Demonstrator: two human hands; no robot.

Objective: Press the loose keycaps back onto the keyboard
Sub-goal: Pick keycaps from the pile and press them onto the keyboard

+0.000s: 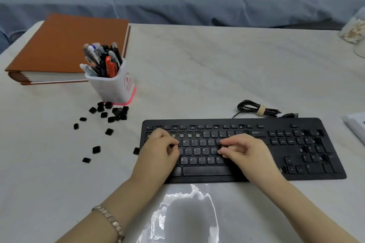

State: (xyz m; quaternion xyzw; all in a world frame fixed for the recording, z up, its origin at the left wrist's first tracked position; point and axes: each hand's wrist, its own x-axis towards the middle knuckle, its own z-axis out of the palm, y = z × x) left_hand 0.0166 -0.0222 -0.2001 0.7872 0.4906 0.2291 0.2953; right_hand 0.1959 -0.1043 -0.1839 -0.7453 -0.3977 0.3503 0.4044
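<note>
The black keyboard lies on the pale table, with several bare sockets in its number row and gaps in the number pad. My left hand rests on the keyboard's left letter keys with its fingers curled; what lies under them is hidden. My right hand is over the right letter keys, and its thumb and forefinger pinch a small dark keycap. Several loose black keycaps lie scattered to the left of the keyboard, and one keycap touches its left edge.
A white pen holder full of pens stands beside the keycap pile, with a thick brown book behind it. The keyboard's coiled cable lies behind its top edge. A jar and a white object sit at the right edge.
</note>
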